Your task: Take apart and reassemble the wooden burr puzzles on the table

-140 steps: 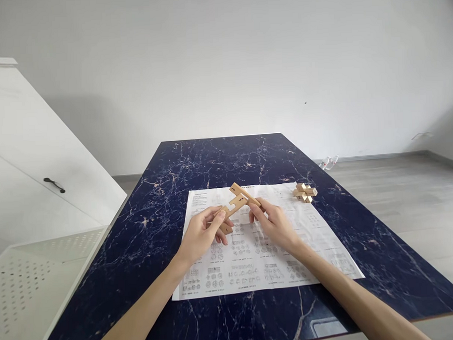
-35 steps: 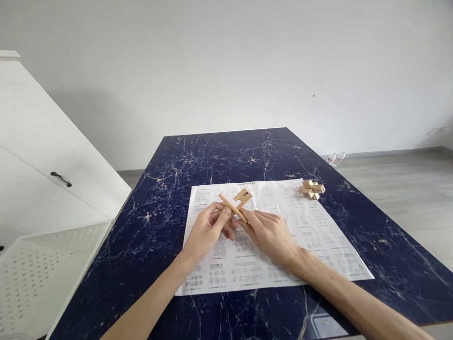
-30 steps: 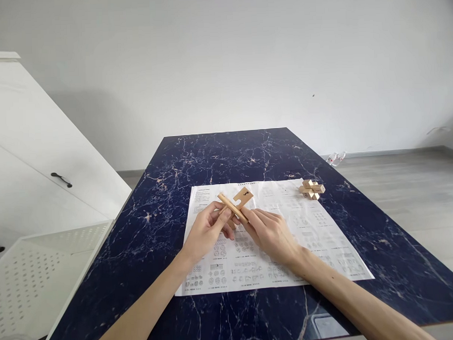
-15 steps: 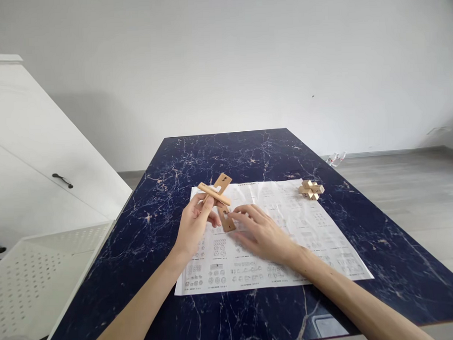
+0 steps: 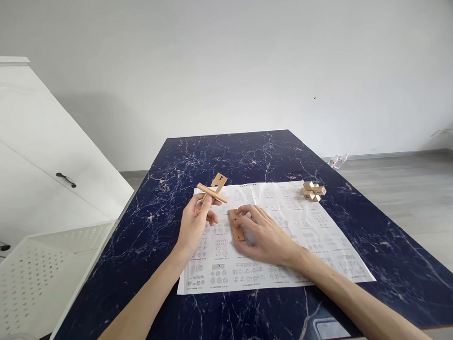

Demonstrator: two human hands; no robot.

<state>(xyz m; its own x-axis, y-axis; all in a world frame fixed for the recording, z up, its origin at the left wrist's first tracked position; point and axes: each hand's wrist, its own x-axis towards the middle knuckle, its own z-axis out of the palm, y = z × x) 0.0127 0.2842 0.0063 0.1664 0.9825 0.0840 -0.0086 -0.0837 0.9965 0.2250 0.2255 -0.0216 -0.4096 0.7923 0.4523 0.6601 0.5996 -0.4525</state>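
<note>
My left hand (image 5: 195, 216) pinches two crossed wooden puzzle pieces above the sheet. One is a flat piece (image 5: 220, 179) with a dark 3-like mark, pointing up and away; the other, a narrow piece (image 5: 212, 192) seen nearly edge-on, crosses over it. My right hand (image 5: 263, 233) is closed on a third flat wooden piece (image 5: 240, 235), its fingertips over the piece's middle. That piece has a small dark mark near its lower end. Beneath both hands lies a white printed sheet (image 5: 223, 281) with rows of small drawings.
An assembled wooden block puzzle (image 5: 312, 191) sits at the sheet's far right corner. The dark blue marbled table (image 5: 226, 157) reaches toward a pale wall. To the left stand a white cabinet (image 5: 43, 141) and a perforated white surface (image 5: 40, 270). Clear plastic items (image 5: 338, 160) show beyond the right edge.
My right hand has drawn the third piece out from the crossed pieces, down and to the right. My left hand keeps the other two, almost in the same place.
</note>
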